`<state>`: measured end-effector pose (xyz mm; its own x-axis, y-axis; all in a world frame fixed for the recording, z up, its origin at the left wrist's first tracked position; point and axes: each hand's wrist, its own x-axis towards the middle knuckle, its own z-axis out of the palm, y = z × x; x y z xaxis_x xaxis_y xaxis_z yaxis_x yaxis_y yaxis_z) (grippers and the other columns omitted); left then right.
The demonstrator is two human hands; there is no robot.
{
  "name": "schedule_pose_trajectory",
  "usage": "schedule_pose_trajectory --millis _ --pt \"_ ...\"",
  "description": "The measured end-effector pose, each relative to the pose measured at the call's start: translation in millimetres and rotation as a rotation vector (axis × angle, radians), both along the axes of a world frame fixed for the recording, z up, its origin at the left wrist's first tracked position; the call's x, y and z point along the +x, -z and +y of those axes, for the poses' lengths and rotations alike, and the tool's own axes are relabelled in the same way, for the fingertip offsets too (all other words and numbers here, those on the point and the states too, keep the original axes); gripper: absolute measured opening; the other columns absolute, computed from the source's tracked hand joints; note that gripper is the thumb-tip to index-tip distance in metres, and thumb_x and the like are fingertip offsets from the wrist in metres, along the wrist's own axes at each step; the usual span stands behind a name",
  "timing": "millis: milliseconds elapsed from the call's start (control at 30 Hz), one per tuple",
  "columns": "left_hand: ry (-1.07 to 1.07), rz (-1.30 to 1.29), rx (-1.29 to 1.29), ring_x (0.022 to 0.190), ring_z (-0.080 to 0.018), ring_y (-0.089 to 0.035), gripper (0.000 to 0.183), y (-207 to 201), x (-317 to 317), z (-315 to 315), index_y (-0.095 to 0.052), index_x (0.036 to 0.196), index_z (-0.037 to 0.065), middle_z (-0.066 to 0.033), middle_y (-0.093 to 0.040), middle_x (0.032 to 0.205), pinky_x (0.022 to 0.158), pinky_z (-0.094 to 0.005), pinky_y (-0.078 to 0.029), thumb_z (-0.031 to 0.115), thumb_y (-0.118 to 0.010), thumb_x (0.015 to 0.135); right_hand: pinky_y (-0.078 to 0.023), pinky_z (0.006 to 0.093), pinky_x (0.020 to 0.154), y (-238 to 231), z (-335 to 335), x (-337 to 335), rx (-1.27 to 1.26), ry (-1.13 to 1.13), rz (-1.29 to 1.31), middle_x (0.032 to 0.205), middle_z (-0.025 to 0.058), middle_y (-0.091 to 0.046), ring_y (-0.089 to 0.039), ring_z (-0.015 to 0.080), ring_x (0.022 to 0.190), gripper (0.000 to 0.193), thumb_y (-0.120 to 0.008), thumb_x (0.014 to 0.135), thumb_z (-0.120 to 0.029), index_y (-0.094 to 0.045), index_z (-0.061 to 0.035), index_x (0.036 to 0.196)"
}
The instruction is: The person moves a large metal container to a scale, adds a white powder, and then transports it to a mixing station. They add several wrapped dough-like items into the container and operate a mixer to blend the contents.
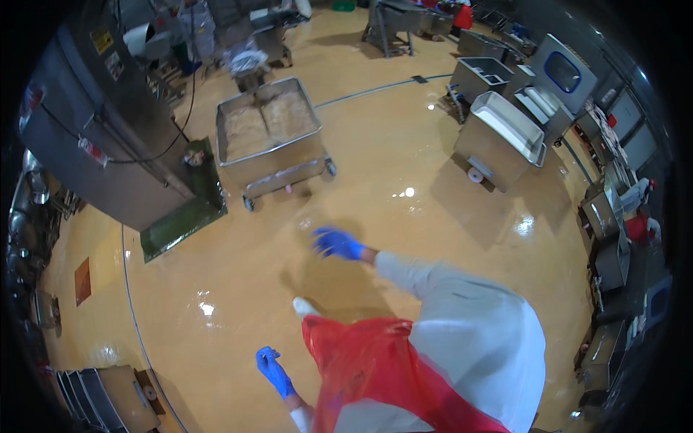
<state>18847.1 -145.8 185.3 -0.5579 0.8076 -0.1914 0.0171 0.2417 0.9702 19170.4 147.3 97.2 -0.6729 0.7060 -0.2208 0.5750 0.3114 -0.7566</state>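
Note:
My right hand (pixel 338 243), in a blue glove, reaches out over the floor with its fingers spread and slightly blurred. It is open and holds nothing. Lower and to the left, my left hand (pixel 273 372), also blue-gloved, hangs over the floor with its fingers curled in and nothing visible in them. A red apron (pixel 368 361) covers my front over pale clothing, and one white boot (pixel 304 307) shows ahead. Beyond my right hand stands a wheeled steel tub (pixel 281 169) filled with a pale, wet-looking mass. Neither hand touches it.
To the left rises a tall steel cabinet (pixel 119 137) beside a green mat (pixel 184 234). A wheeled bin with a white liner (pixel 505 123) stands at the right. Stacked grey containers (pixel 108 400) sit lower left. The yellow floor (pixel 216 281) shines wet. Other people in red work farther off.

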Motion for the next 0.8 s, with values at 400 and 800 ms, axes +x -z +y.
schedule_pose_trajectory --millis 400,800 --pt "0.935 1.511 -0.669 0.063 -0.0154 -0.055 0.029 175 -306 114 -0.065 0.074 0.011 -0.0028 -0.06 0.069 0.056 -0.0333 -0.044 0.031 -0.054 0.091 -0.047 0.0389 0.078 18 -195 208 -0.978 0.946 -0.936 0.102 0.0123 -0.064 -0.059 0.0251 0.095 0.034 -0.057 0.087 -0.035 -0.065 -0.0104 0.109" --pt "0.308 0.489 0.42 0.103 -0.0111 -0.056 0.029 -248 -381 1091 -0.063 0.117 -0.002 -0.0052 -0.064 0.113 0.094 -0.0274 -0.045 0.017 -0.064 0.095 -0.041 0.0339 0.043 106 192 50 -0.624 1.889 0.165 0.069 0.0062 -0.06 -0.054 0.0185 0.051 0.05 -0.057 0.09 -0.053 -0.067 -0.0048 0.091"
